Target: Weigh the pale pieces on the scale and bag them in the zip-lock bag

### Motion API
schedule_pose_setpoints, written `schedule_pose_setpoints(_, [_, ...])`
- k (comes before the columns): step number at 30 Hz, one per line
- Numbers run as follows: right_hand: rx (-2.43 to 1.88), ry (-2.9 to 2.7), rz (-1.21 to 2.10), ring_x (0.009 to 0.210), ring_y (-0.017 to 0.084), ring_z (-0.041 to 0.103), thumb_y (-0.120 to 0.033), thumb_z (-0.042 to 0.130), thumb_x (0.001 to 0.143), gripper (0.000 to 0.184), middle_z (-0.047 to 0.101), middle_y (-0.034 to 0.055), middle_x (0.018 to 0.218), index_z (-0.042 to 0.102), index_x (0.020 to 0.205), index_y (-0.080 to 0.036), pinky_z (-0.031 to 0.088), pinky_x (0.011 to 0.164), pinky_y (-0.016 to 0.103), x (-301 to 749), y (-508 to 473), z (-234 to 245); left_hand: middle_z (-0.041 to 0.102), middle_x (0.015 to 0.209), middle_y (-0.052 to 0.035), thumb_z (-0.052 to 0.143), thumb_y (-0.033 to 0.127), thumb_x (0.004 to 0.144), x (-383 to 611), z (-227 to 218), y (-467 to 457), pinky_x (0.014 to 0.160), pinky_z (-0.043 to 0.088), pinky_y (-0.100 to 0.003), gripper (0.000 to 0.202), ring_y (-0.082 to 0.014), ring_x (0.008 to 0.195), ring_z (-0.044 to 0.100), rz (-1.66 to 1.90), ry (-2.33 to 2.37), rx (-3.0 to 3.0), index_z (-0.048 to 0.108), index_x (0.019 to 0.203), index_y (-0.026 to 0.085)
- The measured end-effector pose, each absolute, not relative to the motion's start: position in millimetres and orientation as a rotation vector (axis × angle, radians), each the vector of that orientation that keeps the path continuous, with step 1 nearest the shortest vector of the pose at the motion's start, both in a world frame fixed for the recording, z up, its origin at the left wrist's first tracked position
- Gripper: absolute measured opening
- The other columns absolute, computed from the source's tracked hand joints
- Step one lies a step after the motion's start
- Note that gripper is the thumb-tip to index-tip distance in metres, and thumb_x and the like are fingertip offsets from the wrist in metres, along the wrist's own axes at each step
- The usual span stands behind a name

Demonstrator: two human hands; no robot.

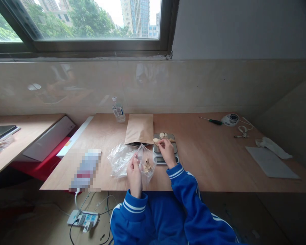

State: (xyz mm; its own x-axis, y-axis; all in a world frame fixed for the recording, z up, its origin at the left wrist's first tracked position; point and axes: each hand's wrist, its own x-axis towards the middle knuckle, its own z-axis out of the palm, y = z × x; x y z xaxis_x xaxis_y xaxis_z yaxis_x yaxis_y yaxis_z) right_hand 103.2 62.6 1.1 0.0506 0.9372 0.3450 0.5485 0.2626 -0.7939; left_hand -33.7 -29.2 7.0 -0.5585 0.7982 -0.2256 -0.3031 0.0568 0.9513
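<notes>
My left hand [134,175] pinches the edge of a clear plastic bag [152,162], which holds several pale tan, dried-looking pieces [147,166]. Over a small digital kitchen scale [174,147], my right hand [167,151] is closed on one pale tan piece [156,141]. More such pieces [163,135] lie on the scale's plate, partly hidden behind the fingers. Left of the bag is a heap of crumpled clear plastic bags [119,160]. A brown kraft paper bag [140,128] lies flat behind them, its dark mouth facing me.
A clear bottle [118,111] stands at the back by the wall. A blurred-out flat object [86,170] lies left. Rightward are a screwdriver [215,121], a white dome camera [230,119] with cable, and a grey sheet [271,162]. A power strip [83,218] sits below the table's front edge.
</notes>
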Motion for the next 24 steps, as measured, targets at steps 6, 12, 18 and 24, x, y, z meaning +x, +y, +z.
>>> schedule_pose_setpoints(6, [-1.273,-1.385,0.773,0.068,0.016,0.060,-0.029,0.063,0.076,0.013,0.066,0.0038,0.084,0.055,0.081,-0.019,0.050,0.065,0.029,102,29,40,0.064,0.116,-0.0099,0.052,0.034,0.085,-35,1,-28,0.102,0.039,-0.035,0.030,-0.0206,0.115,0.054,1.670,1.514,0.656,0.065,0.105,0.016])
schedule_pose_setpoints(12, [-1.105,-1.956,0.551,0.076,0.017,0.056,-0.006,0.047,0.081,0.015,0.060,0.0026,0.085,0.054,0.082,-0.019,0.048,0.072,0.030,85,-1,79,0.062,0.119,-0.0083,0.053,0.032,0.084,-30,16,-32,0.104,0.036,-0.035,0.029,-0.0205,0.120,0.051,1.680,1.543,0.619,0.065,0.107,0.019])
schedule_pose_setpoints(18, [-0.993,-2.242,0.581,0.089,0.020,0.056,-0.007,0.047,0.085,0.016,0.063,0.0060,0.091,0.058,0.092,-0.017,0.048,0.080,0.034,62,2,56,0.064,0.114,-0.0101,0.055,0.042,0.082,-26,25,-38,0.089,0.048,-0.031,0.039,-0.0210,0.110,0.057,1.685,1.465,0.556,0.063,0.111,0.019])
schedule_pose_setpoints(24, [-0.755,-2.162,0.820,0.106,0.018,0.056,-0.020,0.049,0.089,0.019,0.063,0.0062,0.110,0.059,0.105,-0.019,0.044,0.092,0.033,76,17,56,0.061,0.116,-0.0100,0.054,0.041,0.083,-28,35,-41,0.061,0.053,-0.022,0.041,-0.0183,0.094,0.063,1.545,1.383,0.325,0.057,0.118,0.021])
